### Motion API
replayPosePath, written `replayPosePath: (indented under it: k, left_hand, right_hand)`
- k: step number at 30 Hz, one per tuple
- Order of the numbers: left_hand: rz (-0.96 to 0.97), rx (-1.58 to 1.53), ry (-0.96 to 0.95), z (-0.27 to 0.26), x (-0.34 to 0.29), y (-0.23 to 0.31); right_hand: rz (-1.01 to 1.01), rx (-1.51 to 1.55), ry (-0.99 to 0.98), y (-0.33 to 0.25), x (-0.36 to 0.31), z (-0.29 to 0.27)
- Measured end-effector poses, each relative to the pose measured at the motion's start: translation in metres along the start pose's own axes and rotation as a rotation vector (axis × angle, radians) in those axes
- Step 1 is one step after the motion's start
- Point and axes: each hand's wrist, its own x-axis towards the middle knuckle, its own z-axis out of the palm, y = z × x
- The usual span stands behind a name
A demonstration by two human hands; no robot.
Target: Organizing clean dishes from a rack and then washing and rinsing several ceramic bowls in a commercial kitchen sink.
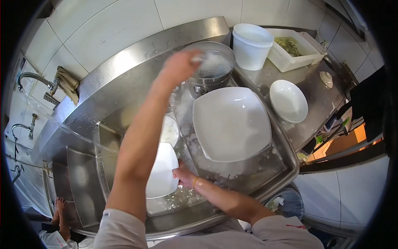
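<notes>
Right hand in head view: clamped on right rim of dish, over sink. Left hand: above suds bowl, too blurred to tell, apart or together. Judged handling: rigid, moderately heavy, slippery when wet, apt to chip at corners. Grasp firmly at mid-rim, clear of corners. Pale face turned toward camera; right edge running away from body. Left side hidden behind left forearm; long axis impossible to determine.
</notes>
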Motion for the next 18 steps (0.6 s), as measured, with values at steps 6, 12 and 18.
replayPosePath:
  k: [6, 12, 18]
  left_hand:
    - [-0.015, 0.322, -0.878, 0.083, 0.069, -0.069]
    - [-0.306, -0.886, 0.051, 0.000, -0.003, -0.048]
    - [-0.718, 0.129, -0.153, 0.058, -0.239, -0.082]
  right_hand:
    - [-0.058, 0.124, -0.089, -0.015, -0.003, 0.008]
    - [-0.292, 0.206, 0.015, -0.030, 0.015, -0.028]
    - [-0.421, 0.202, -0.077, -0.047, 0.016, -0.032]
